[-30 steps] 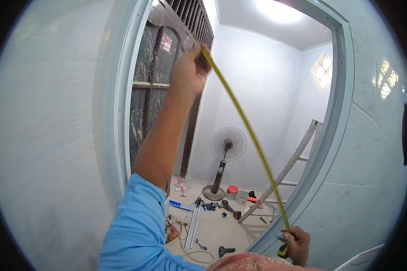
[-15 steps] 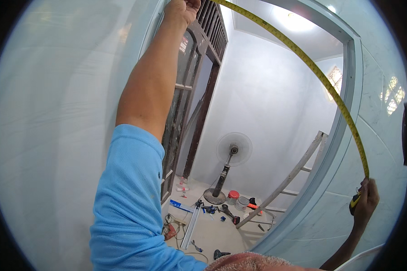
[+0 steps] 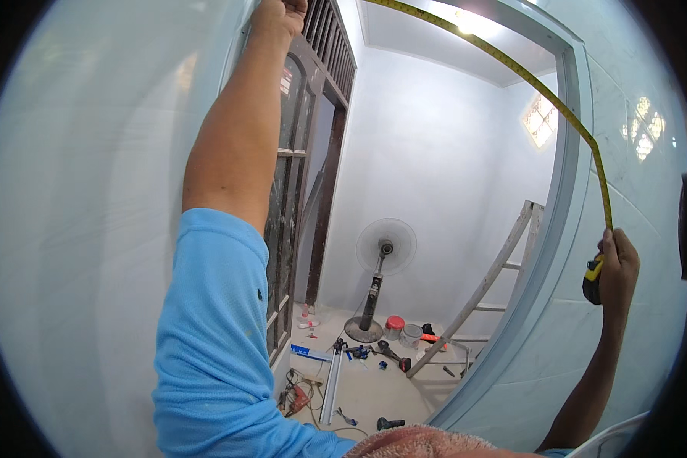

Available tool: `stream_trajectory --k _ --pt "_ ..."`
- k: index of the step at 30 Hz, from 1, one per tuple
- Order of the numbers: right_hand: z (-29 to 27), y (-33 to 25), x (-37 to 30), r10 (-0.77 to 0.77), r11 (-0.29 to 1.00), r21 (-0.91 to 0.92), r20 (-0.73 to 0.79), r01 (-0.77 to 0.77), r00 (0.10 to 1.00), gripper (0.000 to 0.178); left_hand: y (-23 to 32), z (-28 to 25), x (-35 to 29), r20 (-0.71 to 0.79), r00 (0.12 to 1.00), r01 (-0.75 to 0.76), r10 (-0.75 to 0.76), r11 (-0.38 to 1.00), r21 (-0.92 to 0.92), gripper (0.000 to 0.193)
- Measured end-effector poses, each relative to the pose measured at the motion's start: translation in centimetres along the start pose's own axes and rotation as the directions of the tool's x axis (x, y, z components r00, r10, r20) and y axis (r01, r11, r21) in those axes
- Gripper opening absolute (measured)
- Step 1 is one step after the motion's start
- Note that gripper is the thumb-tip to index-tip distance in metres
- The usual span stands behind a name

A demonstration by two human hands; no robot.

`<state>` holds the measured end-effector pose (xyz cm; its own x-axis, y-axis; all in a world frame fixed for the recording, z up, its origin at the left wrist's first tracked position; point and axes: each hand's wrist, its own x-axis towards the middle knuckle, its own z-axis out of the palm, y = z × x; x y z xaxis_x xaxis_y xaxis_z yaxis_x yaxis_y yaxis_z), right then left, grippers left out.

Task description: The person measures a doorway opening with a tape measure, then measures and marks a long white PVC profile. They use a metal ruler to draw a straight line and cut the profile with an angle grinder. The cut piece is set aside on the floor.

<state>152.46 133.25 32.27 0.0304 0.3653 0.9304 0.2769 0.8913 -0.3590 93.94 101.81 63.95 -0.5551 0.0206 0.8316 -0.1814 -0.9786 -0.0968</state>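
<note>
My left hand (image 3: 280, 15) is raised to the top left of a pale blue door frame (image 3: 559, 198) and pinches the end of a yellow measuring tape blade (image 3: 527, 76). The blade runs from there across the top of the opening and bends down the right side. My right hand (image 3: 617, 263) is closed on the yellow and black tape measure case (image 3: 592, 279) against the frame's right post. My left arm wears a blue sleeve.
Through the opening stand a pedestal fan (image 3: 382, 267), a leaning ladder (image 3: 490, 286), two small buckets (image 3: 401, 330), a long level (image 3: 331, 382) and scattered power tools on the floor. A dark wooden door (image 3: 301, 175) stands at the left. Pale walls flank the frame.
My left hand rose with the tape end to the frame's top. My right hand lifted from near the bottom edge up the right post, so the tape now arches across the opening.
</note>
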Motion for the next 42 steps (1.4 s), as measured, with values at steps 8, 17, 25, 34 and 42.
stream_trajectory --k 8,17,25,34,42 --pt "5.0 -2.3 1.9 0.036 0.961 0.272 0.08 -0.056 0.996 0.036 3.1 -2.0 4.8 0.298 0.948 0.035 -0.113 0.966 0.257 0.025" --pt "11.5 -6.0 9.9 0.143 0.862 0.492 -0.01 -0.12 0.99 0.041 3.0 0.1 5.3 0.143 0.989 -0.08 0.026 0.917 0.39 0.028" --pt "14.4 -8.8 14.9 0.27 0.75 0.637 -0.05 -0.177 0.962 0.041 3.4 0.6 4.1 0.116 0.992 -0.102 0.057 0.9 0.425 0.028" --pt "14.5 -9.4 16.4 0.312 0.715 0.671 -0.057 -0.195 0.948 0.038 3.1 0.7 3.9 0.127 0.99 -0.108 0.059 0.897 0.429 0.028" --pt "14.9 -8.2 16.9 0.245 0.745 0.651 -0.064 -0.145 0.968 0.033 3.0 0.5 3.8 0.124 0.991 -0.105 0.059 0.906 0.409 0.028"
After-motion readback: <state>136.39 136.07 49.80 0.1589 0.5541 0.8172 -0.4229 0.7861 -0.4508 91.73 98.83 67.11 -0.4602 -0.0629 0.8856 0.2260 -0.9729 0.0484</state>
